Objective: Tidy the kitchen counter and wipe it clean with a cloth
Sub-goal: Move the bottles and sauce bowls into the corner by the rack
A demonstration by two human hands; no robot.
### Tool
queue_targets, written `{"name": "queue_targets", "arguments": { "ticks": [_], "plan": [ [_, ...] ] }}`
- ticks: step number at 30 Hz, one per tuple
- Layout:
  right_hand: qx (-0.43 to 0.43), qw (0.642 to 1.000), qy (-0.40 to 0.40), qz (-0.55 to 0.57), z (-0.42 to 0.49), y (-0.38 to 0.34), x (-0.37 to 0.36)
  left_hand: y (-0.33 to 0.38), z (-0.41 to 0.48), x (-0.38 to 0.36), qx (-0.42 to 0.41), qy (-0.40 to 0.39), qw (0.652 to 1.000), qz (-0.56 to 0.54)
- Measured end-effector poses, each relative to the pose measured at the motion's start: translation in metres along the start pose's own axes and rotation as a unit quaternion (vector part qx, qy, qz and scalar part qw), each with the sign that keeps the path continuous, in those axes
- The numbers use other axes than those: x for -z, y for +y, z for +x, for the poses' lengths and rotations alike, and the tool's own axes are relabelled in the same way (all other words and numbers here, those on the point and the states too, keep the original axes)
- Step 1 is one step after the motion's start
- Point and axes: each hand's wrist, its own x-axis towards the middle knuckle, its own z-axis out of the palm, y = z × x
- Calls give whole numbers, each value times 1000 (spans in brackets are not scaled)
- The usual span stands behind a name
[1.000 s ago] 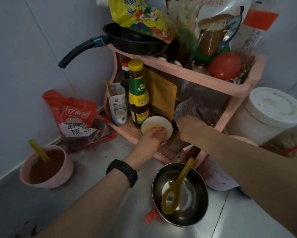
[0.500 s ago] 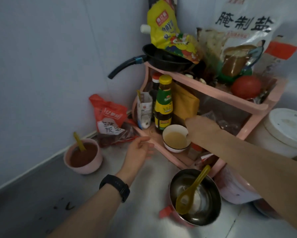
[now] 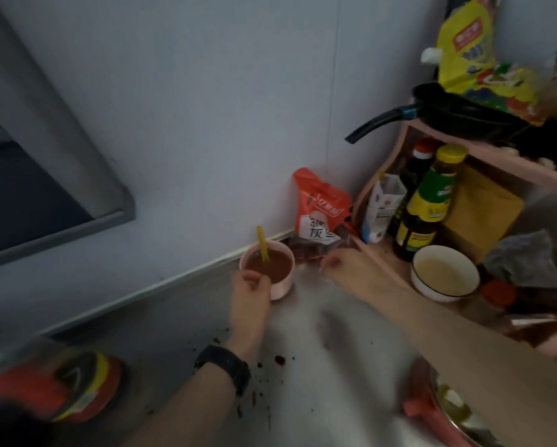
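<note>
Steel counter (image 3: 319,333): left hand (image 3: 249,295) has reached the pink bowl (image 3: 283,284), seemingly gripping its rim; right hand (image 3: 345,266) too blurred to tell.

A black wristband (image 3: 223,366), wide and matte like a sports watch strap, circles the wrist behind the left hand (image 3: 249,298). Both forearms are bare.

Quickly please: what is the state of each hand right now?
Left hand: grips the pink bowl at its near rim.
Right hand: open, holding nothing, fingertips near the red bag.
</note>
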Motion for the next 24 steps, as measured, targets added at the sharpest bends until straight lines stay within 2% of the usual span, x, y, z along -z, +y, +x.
{"name": "queue_targets", "arguments": {
  "ticks": [4, 6, 10, 13, 18, 24],
  "plan": [
    [-57, 980, -6, 192, 16, -10, -46, -13, 23, 13, 53, 37, 998, 27],
    [-101, 959, -12, 263, 24, -9, -65, -19, 35, 16, 90, 11, 996, 27],
    [-156, 921, -33, 355, 35, -15, -90, -28, 55, 15, 180, -59, 977, -101],
    [-168, 885, -33, 433, 41, -18, -98, -25, 60, 12, 185, -89, 972, -112],
    [-145, 873, -3, 465, 46, -20, -107, -27, 61, 9, 155, -134, 970, -129],
    [-150, 865, 20, 479, 41, -22, -107, -26, 54, 10, 142, -145, 968, -149]
  ]
}}
